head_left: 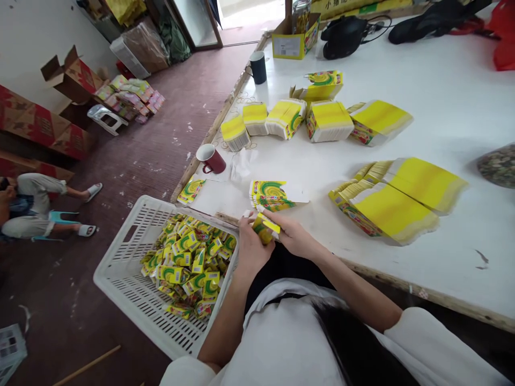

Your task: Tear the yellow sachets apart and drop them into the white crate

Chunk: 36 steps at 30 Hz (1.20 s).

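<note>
Between my two hands, at the table's near edge, is a small yellow and green carton point(265, 229). My left hand point(253, 249) wraps round its lower left side. The fingers of my right hand point(293, 231) pinch its right end, by a yellow flap. Just beyond my hands lies a short pile of flat printed cartons point(271, 194) with white ends. On my left, a white plastic basket point(120, 262) holds many small filled yellow and green packs point(187, 260). One more flat carton point(192, 190) rests on the table corner.
Stacks of flat yellow cartons point(396, 198) lie to the right, and more bundles point(328, 120) stand farther back on the white table point(442, 102). A red mug point(215, 161) and a dark mug point(258, 68) stand near the left edge. A seated person point(32, 206) is at far left.
</note>
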Motion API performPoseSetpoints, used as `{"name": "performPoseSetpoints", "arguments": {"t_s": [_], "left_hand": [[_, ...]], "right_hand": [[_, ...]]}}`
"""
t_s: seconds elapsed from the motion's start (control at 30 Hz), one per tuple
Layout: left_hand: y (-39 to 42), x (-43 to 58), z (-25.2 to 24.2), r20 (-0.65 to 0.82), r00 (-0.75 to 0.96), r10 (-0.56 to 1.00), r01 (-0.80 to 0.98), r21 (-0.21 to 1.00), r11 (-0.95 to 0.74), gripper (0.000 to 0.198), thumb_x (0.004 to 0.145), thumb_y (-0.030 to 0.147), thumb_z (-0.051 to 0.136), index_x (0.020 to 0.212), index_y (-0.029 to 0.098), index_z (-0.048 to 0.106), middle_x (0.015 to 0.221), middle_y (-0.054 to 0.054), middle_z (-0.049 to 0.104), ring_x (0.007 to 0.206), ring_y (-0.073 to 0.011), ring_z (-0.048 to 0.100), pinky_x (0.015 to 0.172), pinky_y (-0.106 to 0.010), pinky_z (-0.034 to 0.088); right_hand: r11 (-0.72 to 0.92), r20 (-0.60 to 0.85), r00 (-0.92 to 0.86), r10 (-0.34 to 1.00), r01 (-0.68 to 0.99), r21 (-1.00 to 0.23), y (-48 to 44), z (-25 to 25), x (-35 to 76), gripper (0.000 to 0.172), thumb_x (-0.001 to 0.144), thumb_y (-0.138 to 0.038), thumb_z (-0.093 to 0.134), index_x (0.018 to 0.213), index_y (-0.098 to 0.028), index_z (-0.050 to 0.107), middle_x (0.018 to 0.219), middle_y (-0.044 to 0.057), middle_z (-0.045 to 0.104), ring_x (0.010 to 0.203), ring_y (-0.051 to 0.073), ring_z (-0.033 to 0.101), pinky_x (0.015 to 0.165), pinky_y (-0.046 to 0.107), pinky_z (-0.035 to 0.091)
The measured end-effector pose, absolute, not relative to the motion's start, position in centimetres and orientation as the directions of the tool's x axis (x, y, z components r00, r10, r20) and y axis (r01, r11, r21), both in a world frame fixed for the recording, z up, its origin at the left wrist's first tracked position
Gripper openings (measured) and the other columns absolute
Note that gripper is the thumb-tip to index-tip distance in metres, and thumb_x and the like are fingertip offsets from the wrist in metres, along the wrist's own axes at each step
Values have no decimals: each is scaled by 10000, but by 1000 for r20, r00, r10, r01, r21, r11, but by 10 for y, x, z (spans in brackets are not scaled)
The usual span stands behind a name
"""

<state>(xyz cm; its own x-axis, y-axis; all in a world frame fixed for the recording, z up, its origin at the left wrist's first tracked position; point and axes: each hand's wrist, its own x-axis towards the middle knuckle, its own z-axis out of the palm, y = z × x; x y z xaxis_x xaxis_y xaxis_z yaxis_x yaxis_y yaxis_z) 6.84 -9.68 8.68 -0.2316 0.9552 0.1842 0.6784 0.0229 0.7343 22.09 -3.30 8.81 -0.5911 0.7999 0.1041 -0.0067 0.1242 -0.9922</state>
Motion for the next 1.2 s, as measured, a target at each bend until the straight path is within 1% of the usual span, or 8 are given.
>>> {"name": "performPoseSetpoints", "arguments": {"t_s": [0.13, 0.27, 0.57, 0.7, 0.8, 0.9, 1.0, 1.2], "left_hand": [[-101, 58, 88, 250, -218, 943, 773, 634, 11, 590, 742, 249, 738, 1274, 203, 488, 1174, -142, 650, 1128, -322, 647, 974, -496, 532], [-102, 51, 99, 201, -178, 963, 748, 664, -1, 547, 755, 393, 783, 1222, 204, 569, 1110, -118, 716, 1015, -292, 704, 892, -433, 574], [-96, 42, 118, 91, -88, 992, 695, 719, -4, 570, 673, 396, 835, 1156, 170, 635, 1039, -89, 744, 919, -267, 719, 848, -394, 584], [-97, 50, 118, 55, -158, 986, 612, 789, 54, 564, 692, 424, 841, 1147, 167, 628, 995, -77, 724, 882, -242, 702, 818, -364, 577], [-103, 55, 110, 66, -322, 944, 270, 963, 24, 569, 677, 478, 862, 1116, 211, 617, 953, -35, 704, 784, -181, 678, 726, -297, 570], [-108, 53, 98, 132, -596, 792, -51, 978, -202, 571, 816, 732, 604, 1137, 259, 593, 1102, -63, 676, 820, -159, 662, 686, -273, 555], [-110, 51, 83, -6, -674, 738, -252, 942, -222, 661, 869, 823, 363, 1180, 273, 560, 1272, -104, 626, 961, -179, 671, 772, -308, 566], [-109, 64, 68, -214, -471, 856, -384, 923, 19, 620, 803, 682, 675, 1234, 260, 532, 1183, -110, 675, 870, -171, 674, 706, -287, 552]], "right_hand": [[176, 159, -476, 865, -8, -984, -27, 80, 223, 539, 993, -290, 477, 1529, -243, 451, 1544, 94, 511, 1461, 263, 445, 1212, 472, 355], [389, 294, -589, 753, 39, -920, -23, 78, 226, 473, 989, -271, 530, 1460, -239, 536, 1582, 156, 445, 1512, 290, 356, 1187, 498, 376], [387, 247, -786, 567, -10, -922, 4, 92, 249, 224, 898, -371, 710, 1053, -213, 741, 1284, 123, 627, 1251, 281, 596, 1068, 459, 471], [210, 222, -630, 744, -95, -973, -17, 87, 232, 510, 916, -473, 667, 1346, -233, 539, 1416, 139, 527, 1310, 275, 538, 1092, 467, 457], [123, 186, -591, 785, -145, -982, -16, 80, 226, 823, 851, -543, 724, 1518, -295, 309, 1531, 147, 428, 1297, 271, 559, 1041, 440, 509], [233, 175, -462, 869, 70, -970, 6, 72, 229, 605, 870, -456, 710, 1400, -266, 489, 1392, 139, 550, 1191, 284, 606, 974, 461, 541], [300, 187, -271, 944, 470, -830, 32, 62, 230, 333, 882, -294, 670, 1200, -196, 647, 1187, 162, 619, 1100, 332, 591, 961, 530, 507], [302, 179, -245, 953, 701, -646, 46, 42, 218, 159, 836, -208, 686, 984, -170, 641, 1014, 167, 613, 985, 335, 545, 905, 508, 463]]}}
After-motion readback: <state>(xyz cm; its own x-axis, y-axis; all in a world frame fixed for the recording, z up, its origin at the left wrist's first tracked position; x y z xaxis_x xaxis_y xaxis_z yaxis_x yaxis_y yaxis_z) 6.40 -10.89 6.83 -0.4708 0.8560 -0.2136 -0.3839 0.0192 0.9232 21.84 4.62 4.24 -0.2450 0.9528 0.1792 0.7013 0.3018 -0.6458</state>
